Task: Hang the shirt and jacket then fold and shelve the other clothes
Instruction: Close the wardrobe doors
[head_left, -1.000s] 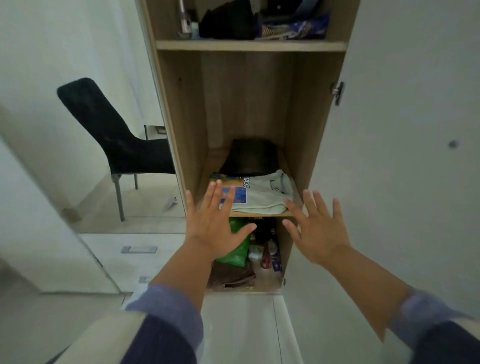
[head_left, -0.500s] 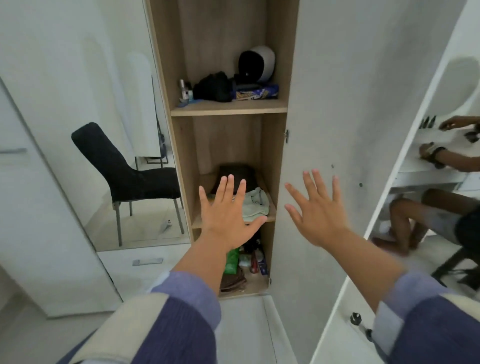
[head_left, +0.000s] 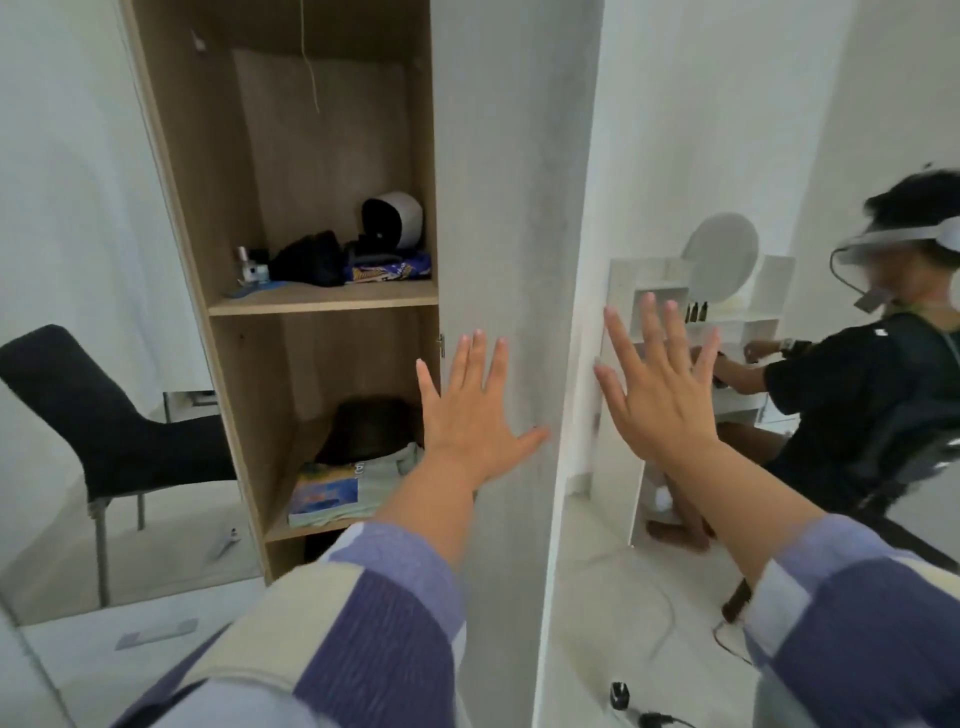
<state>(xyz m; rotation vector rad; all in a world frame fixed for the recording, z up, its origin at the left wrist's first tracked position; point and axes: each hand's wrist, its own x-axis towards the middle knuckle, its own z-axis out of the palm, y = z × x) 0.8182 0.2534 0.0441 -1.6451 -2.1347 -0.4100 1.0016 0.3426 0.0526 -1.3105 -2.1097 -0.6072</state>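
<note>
A folded pale green shirt (head_left: 363, 486) with a blue print lies on the lower shelf (head_left: 306, 531) of the open wooden wardrobe, with a dark folded garment (head_left: 371, 428) behind it. My left hand (head_left: 470, 421) is spread flat, fingers straight, in front of the white wardrobe door (head_left: 511, 208). My right hand (head_left: 657, 387) is also spread with straight fingers, just past the door's edge. Both hands are empty. My sleeves are striped purple, blue and cream.
The upper shelf (head_left: 322, 301) holds a black bag, a white and black helmet-like object and small items. A black chair (head_left: 104, 431) stands at the left. At the right a person (head_left: 852, 395) sits at a white vanity desk (head_left: 696, 291). Cables lie on the floor.
My view has risen and swung right, away from the lower shelf. Both hands lifted away from the folded shirt and now hover by the door. The seated person came into view.
</note>
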